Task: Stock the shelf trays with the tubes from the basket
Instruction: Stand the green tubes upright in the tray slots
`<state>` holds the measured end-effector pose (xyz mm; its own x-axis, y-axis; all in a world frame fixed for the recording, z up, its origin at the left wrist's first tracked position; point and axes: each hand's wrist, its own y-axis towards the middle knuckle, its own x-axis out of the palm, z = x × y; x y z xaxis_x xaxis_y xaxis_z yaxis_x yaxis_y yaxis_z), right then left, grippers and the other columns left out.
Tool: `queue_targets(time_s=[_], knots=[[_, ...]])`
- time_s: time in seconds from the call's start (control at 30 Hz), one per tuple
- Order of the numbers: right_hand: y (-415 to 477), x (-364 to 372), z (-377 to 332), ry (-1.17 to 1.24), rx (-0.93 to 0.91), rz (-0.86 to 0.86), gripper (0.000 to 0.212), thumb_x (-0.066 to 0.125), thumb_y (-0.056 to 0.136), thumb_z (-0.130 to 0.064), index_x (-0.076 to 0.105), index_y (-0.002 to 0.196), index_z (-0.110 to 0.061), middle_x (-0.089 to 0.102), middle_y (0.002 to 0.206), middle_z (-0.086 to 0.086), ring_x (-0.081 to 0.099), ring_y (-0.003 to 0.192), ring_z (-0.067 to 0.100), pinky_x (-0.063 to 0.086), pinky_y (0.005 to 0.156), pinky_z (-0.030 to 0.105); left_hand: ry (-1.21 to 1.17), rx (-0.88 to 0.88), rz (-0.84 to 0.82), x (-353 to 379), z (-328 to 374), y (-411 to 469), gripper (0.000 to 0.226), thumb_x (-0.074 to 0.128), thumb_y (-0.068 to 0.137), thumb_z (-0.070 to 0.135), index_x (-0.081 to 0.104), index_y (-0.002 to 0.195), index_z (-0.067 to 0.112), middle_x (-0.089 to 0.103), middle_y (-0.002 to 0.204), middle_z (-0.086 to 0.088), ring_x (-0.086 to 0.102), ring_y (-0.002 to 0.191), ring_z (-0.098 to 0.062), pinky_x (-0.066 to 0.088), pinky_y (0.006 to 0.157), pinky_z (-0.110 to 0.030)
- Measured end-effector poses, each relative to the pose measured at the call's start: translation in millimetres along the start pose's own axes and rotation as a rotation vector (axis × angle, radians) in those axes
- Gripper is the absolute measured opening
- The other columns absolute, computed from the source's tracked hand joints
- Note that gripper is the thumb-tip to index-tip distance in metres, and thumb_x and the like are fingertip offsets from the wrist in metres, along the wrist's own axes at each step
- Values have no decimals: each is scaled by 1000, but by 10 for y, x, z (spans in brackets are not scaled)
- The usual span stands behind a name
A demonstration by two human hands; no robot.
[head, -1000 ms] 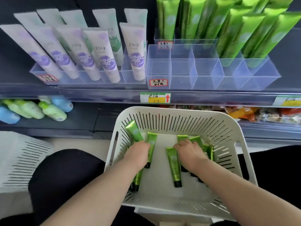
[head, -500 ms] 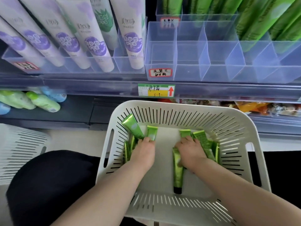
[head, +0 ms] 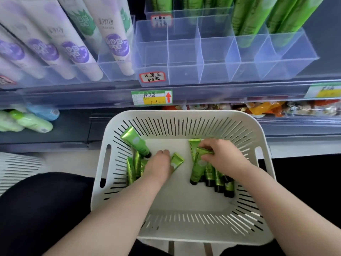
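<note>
Reaching into the white basket (head: 186,117), head view: the left hand (head: 159,166) curls round a green tube (head: 176,160) on the basket floor, and the right hand (head: 221,159) pinches the crimped end of a second tube (head: 198,167) above a heap of others. More tubes (head: 133,168) lie by the left wall; the clear shelf tray (head: 184,74) stands above, beyond the basket.

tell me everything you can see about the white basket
The basket looks like white plastic: rectangular with rounded corners, slotted sloping walls, a solid floor and a handle cut-out at each side. It sits upright below the shelf. Small green tubes lie on its floor in two clusters, one leaning on the left wall. The right hand pinches one, and the left hand curls over others. What supports it is hidden.
</note>
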<state>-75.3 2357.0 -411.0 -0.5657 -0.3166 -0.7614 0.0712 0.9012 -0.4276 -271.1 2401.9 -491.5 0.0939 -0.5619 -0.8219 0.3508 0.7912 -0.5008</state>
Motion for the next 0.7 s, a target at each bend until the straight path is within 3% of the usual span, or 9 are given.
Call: queue_targets(time_s=[0.13,0.3,0.43,0.53,0.7], knots=[[-52,64,50,1,4,22,36,65,86,-20,57,121,-24,65,114,-1,59,104,18,51,86,32,41,-43,-60,49,168,88,48,71,84,31,44,118,10,57,113,-11,57,106,-31,44,74,-38],[-27,115,47,9,-46,29,28,65,85,-18,61,111,-27,65,104,-3,59,97,18,51,80,33,177,-138,-36,147,232,128,36,59,87,10,44,120,11,57,115,-10,56,107,-29,45,69,-37],[-24,116,4,-25,-85,26,26,65,84,-16,64,105,-32,64,102,-5,53,100,17,48,83,33,144,-99,-44,135,184,71,23,53,90,16,57,112,14,54,111,-9,52,106,-29,49,77,-38],[-42,58,-53,-39,-112,54,24,64,85,-17,65,106,-30,66,103,-8,57,98,15,48,83,29,-53,-36,76,4,155,-22,13,55,91,21,52,102,15,58,101,-7,58,97,-29,45,68,-35],[-129,-94,-191,-16,-159,170,21,62,87,-21,62,106,-28,66,101,-10,58,95,14,49,83,31,-249,123,317,-290,135,-239,27,61,90,29,51,115,22,65,102,2,62,88,-22,51,70,-36]])
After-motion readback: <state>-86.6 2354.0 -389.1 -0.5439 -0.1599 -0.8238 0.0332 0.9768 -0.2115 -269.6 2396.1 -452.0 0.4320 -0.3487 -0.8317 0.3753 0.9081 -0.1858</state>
